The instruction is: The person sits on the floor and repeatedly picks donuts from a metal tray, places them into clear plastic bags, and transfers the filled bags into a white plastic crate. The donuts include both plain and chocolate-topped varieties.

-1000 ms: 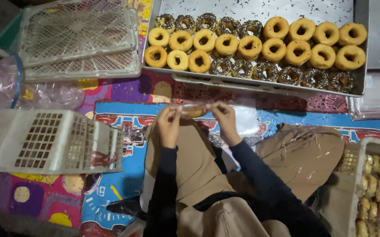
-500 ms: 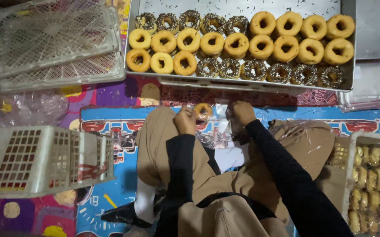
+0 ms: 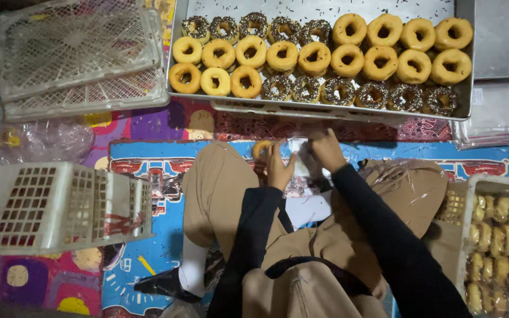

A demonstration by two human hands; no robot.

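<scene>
Carefully now: the left hand [image 3: 279, 169] pinches a plain golden ring doughnut [image 3: 261, 149] at its ten o'clock, while the right hand [image 3: 327, 150] grips a clear plastic wrapper [image 3: 299, 154] (its mouth is hard to make out); best spread the wrapper wide before sliding the doughnut in

Ahead of the left hand [image 3: 278, 168] and right hand [image 3: 325, 150], a narrow strip of mat [image 3: 148, 126] lies open before the tray [image 3: 466, 70] of doughnuts, whose near rim bars any reach farther along the floor's far edge. To the left, the mat between the knee [image 3: 213, 176] and the white basket [image 3: 60, 206] gives passing room, while stacked racks [image 3: 78, 59] and plastic bags [image 3: 42, 141] crowd the far left corner. To the right, the other knee [image 3: 407, 188] and a crate [image 3: 501, 235] of packed doughnuts close that side, leaving only a blue gap just under the tray.
</scene>
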